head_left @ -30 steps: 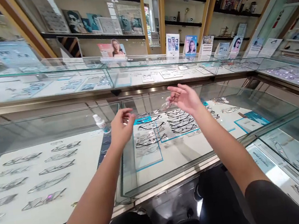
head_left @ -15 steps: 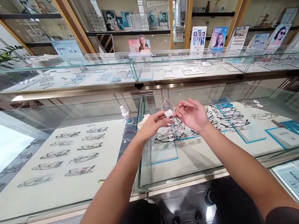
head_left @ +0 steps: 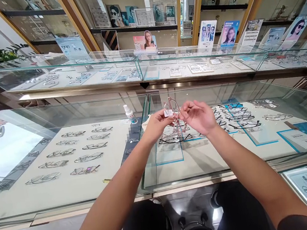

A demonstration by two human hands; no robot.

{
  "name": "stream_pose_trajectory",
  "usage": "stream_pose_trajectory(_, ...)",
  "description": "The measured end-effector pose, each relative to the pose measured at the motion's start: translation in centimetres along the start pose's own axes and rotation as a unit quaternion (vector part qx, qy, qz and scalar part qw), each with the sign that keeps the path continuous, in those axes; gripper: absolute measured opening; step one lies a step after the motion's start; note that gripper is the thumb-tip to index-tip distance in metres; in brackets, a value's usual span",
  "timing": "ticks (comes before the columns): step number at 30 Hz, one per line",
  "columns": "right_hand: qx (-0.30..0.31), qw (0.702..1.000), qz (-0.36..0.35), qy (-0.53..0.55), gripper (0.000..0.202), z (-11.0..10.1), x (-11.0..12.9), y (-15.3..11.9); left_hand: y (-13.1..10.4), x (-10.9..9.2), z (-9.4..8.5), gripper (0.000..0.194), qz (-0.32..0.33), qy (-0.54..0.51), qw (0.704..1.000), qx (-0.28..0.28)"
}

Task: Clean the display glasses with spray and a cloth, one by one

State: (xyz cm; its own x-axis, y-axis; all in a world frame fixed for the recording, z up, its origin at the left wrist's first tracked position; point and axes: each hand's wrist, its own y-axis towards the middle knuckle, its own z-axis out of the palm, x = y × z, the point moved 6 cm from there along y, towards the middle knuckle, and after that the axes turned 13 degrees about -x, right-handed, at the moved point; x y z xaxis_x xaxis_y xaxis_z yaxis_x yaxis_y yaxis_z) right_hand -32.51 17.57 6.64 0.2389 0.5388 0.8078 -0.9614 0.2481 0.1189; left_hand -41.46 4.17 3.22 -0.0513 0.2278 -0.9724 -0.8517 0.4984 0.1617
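Note:
A thin pinkish pair of eyeglasses [head_left: 177, 105] is held up over the glass display case, one round rim standing above the other. My left hand [head_left: 157, 125] pinches it from the left, beside a small white tag [head_left: 168, 112] on the frame. From the right, the fingertips of my right hand [head_left: 200, 117] close on the middle of the frame, with the palm partly turned up. Fingers cover part of the eyeglasses. Under them, inside the case, lies a dark-rimmed pair of glasses [head_left: 175, 140].
A white spray bottle [head_left: 130, 114] stands left of my hands, near a pale cloth [head_left: 146, 122]. Rows of eyeglasses [head_left: 94, 146] lie in the left case, more at right. Beyond runs a second glass counter [head_left: 82, 88] with advertising cards [head_left: 207, 35].
My left hand has shifted slightly right and closer to my right hand, its fingers now tighter at the tag. The eyeglasses have turned a little. The camera view has shifted slightly.

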Motion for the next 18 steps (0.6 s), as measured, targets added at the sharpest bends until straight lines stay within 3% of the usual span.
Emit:
stream_pose_trajectory(4, -0.031, 0.997, -0.054, -0.046, 0.027, -0.6, 0.7, 0.2, 0.1, -0.3, -0.4, 0.035, 0.011, 0.018, 1.0, 0.004)
stream_pose_trajectory(9, -0.141, 0.976, -0.064, -0.155, 0.022, -2.7, -0.2, 1.2, 0.3, -0.6, -0.7, 0.036, 0.014, 0.018, 1.0, 0.002)
stream_pose_trajectory(13, -0.112, 0.967, -0.038, -0.227, 0.027, -2.9, -1.9, 1.6, 0.5, -0.7, -0.8, 0.037, 0.016, 0.016, 1.0, 0.001)
stream_pose_trajectory(18, -0.081, 0.981, -0.007, -0.174, 0.027, -2.4, -3.0, 1.3, 0.4, -0.8, -0.8, 0.039, 0.011, 0.008, 1.0, -0.006)
